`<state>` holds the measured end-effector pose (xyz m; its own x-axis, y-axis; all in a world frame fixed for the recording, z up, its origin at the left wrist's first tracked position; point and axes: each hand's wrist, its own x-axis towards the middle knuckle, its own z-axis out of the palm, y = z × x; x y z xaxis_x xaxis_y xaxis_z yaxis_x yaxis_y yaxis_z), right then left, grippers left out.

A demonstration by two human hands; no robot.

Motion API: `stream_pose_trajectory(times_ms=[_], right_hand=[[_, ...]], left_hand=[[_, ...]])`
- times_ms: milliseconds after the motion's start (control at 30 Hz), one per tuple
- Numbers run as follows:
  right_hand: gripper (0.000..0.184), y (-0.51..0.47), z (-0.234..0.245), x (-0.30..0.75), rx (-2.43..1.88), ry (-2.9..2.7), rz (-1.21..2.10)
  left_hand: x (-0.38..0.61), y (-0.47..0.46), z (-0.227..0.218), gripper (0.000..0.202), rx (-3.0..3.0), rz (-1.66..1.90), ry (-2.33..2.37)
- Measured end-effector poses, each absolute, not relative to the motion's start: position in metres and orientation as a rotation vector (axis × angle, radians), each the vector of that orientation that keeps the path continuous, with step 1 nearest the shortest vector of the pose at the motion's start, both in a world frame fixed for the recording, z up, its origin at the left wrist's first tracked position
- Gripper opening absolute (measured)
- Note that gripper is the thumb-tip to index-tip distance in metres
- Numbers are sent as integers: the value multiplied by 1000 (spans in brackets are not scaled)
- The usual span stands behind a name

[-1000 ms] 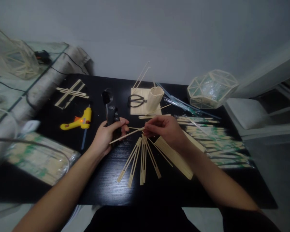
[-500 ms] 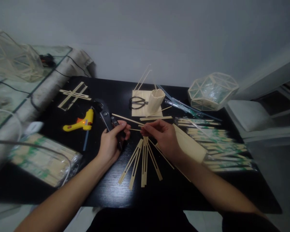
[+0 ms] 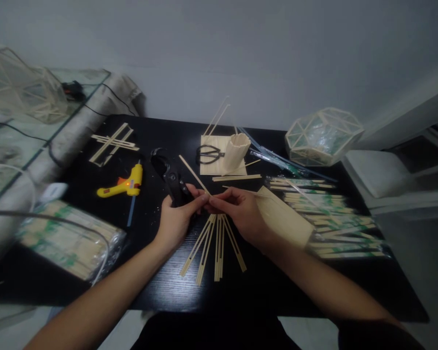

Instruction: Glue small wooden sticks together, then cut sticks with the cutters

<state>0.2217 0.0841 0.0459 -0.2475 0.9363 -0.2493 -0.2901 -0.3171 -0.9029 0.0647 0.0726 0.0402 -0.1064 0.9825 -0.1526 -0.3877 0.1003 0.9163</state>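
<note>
Swung steeper than before, the thin pale bamboo stick (image 3: 193, 172) is pinched by left hand (image 3: 177, 218), also clutching black cutters (image 3: 170, 177), and right hand (image 3: 241, 214); light, stiff, brittle, so best gripped close to the fingertips.

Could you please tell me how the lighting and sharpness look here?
Head view: dim, flat light; the wide lens bows the black table; the bagged sticks at left are blurred; the left hand, right hand and pinched stick look fairly sharp.
</note>
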Motion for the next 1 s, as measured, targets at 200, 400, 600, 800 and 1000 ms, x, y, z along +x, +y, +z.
stream_pose_trajectory(times_ms=[200, 400, 600, 800, 1000], right_hand=[[34, 91, 47, 230, -998, -1042, 1850], [25, 90, 46, 231, -923, -1223, 1786], [15, 91, 54, 237, -887, -1639, 1515], [14, 94, 57, 243, -863, -1904, 1265], [10, 93, 55, 242, -867, -1936, 1171]], left_hand=[[57, 80, 42, 29, 844, 1267, 1124], [52, 84, 42, 31, 831, 1180, 1098], [50, 84, 46, 30, 802, 1161, 1088], [50, 84, 51, 32, 785, 1153, 1103], [49, 83, 51, 29, 792, 1123, 1077]])
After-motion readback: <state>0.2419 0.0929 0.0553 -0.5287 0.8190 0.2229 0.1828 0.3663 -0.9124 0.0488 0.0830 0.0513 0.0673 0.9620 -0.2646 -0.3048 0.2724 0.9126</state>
